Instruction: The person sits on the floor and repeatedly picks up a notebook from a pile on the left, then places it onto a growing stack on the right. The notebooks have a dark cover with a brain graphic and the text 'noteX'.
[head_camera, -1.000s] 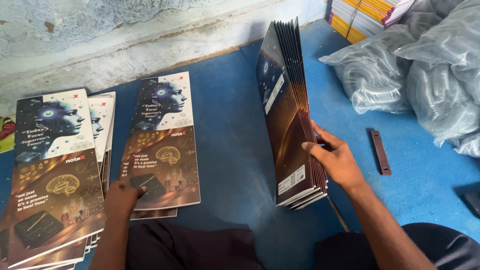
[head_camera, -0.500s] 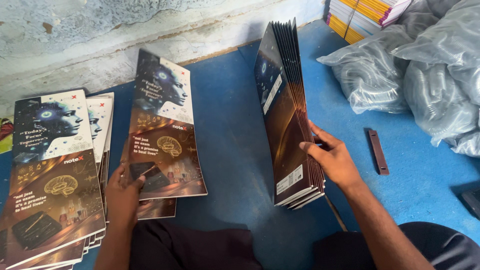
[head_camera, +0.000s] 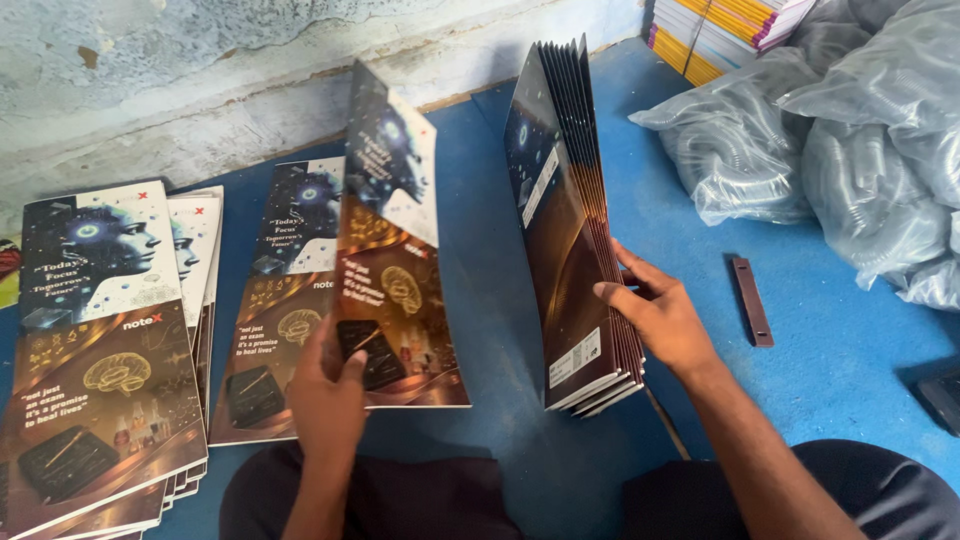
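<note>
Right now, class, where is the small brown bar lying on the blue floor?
In the head view, the brown bar lies flat on the blue floor, right of the right hand, just below the grey plastic bags.

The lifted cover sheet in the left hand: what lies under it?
Under the lifted cover sheet, held by the left hand, lies another printed cover of the same design, flat on the blue surface. Its right part is covered, so how many sheets lie beneath cannot be seen.

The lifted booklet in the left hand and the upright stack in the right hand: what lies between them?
Only bare blue surface, in the head view.
</note>
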